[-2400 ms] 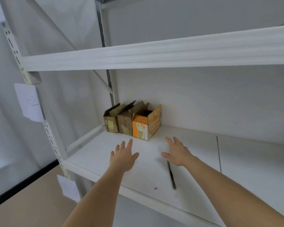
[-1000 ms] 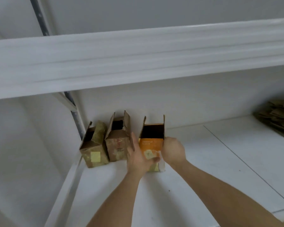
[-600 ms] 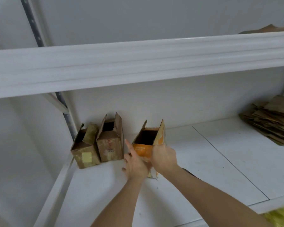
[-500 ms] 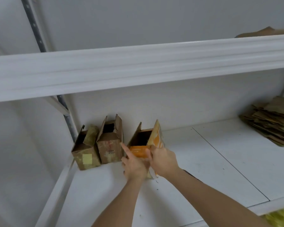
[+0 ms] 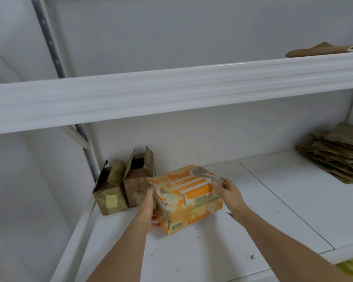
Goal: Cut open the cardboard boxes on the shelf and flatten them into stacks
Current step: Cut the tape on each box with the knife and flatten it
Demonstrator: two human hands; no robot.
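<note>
Both hands clasp the orange box [image 5: 189,198] on the white shelf [image 5: 273,202], its long side running left to right, one corner turned toward the shelf's front edge. The left hand [image 5: 149,208] curls round its left end; the right hand [image 5: 228,191] grips the far right top corner. Two brown boxes [image 5: 123,188] stand open-topped just beside it on the left, in the back corner. Bare shelf stretches rightward to a stack [image 5: 334,157] of flattened cardboard.
</note>
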